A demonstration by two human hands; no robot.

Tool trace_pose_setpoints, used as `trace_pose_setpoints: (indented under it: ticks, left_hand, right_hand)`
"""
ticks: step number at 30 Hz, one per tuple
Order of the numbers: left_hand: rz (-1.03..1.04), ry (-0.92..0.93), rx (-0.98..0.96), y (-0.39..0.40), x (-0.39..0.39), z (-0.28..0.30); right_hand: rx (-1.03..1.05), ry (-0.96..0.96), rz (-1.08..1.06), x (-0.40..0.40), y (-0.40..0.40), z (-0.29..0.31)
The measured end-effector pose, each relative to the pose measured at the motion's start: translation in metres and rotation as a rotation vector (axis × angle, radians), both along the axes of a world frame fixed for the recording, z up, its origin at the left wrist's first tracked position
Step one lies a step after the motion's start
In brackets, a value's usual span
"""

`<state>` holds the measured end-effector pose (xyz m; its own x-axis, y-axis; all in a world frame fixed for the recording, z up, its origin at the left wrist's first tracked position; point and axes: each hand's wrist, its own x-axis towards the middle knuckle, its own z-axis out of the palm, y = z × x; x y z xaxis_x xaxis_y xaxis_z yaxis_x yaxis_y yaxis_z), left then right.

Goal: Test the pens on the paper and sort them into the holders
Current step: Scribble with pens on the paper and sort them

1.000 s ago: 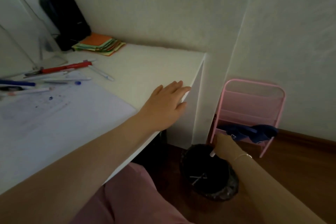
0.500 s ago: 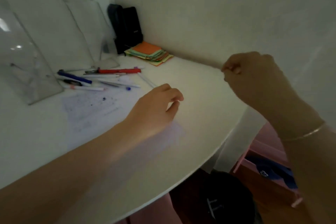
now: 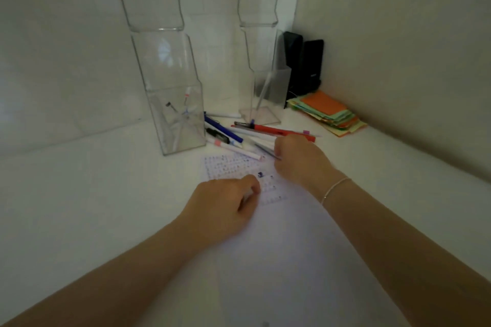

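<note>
Now two clear holders stand on the desk [image 3: 79, 194]: the left holder [image 3: 175, 117] has about three pens inside, the right holder [image 3: 261, 93] one. Roughly six loose pens [image 3: 239, 138] lie between them, above the paper [image 3: 265, 247]. Curled on the paper, the left hand [image 3: 223, 204] holds nothing; the right hand [image 3: 297, 159] pinches a thin pen [image 3: 267, 151].
</note>
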<state>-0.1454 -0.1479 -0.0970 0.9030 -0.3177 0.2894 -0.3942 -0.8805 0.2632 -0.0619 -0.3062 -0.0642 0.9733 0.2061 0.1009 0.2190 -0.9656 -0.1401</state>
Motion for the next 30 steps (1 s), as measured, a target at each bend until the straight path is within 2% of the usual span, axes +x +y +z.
trace_pose_setpoints:
  ticks: [5, 7, 10, 12, 14, 17, 19, 21, 22, 25, 30]
  left_hand:
    - [-0.009, -0.032, -0.045, 0.0, 0.004, -0.007]
    - [0.017, -0.034, -0.116, 0.002, 0.004, -0.007]
    - [0.07, -0.087, -0.298, 0.005, 0.004, -0.003]
    - [0.1, -0.202, -0.367, 0.007, 0.008, -0.003]
    - [0.114, -0.284, -0.396, 0.01, 0.014, -0.005]
    - [0.091, -0.242, -0.348, 0.013, 0.016, -0.006]
    - [0.059, -0.152, -0.416, 0.012, 0.014, -0.003]
    - [-0.017, -0.163, -0.476, 0.01, 0.013, -0.002]
    - [-0.053, -0.216, -0.456, 0.008, 0.011, -0.001]
    - [-0.129, -0.334, -0.397, 0.005, 0.005, -0.002]
    - [-0.253, -0.209, -0.468, 0.006, 0.005, -0.005]
  right_hand:
    - [-0.051, -0.016, -0.047, 0.013, 0.009, -0.005]
    - [0.007, -0.008, -0.088, 0.011, 0.005, 0.005]
    - [0.288, -0.065, -0.096, 0.001, -0.004, 0.03]
    - [0.412, -0.07, -0.049, -0.013, -0.007, 0.049]
    - [0.447, -0.004, 0.013, -0.028, -0.003, 0.064]
    - [0.55, 0.138, 0.125, -0.043, 0.005, 0.076]
    - [0.809, 0.229, 0.176, -0.047, 0.01, 0.077]
    - [1.125, 0.366, 0.197, -0.051, 0.017, 0.073]
    - [1.157, 0.4, 0.205, -0.053, 0.022, 0.068]
    - [0.993, 0.436, 0.188, -0.058, 0.034, 0.047]
    - [1.039, 0.478, 0.206, -0.06, 0.027, 0.04]
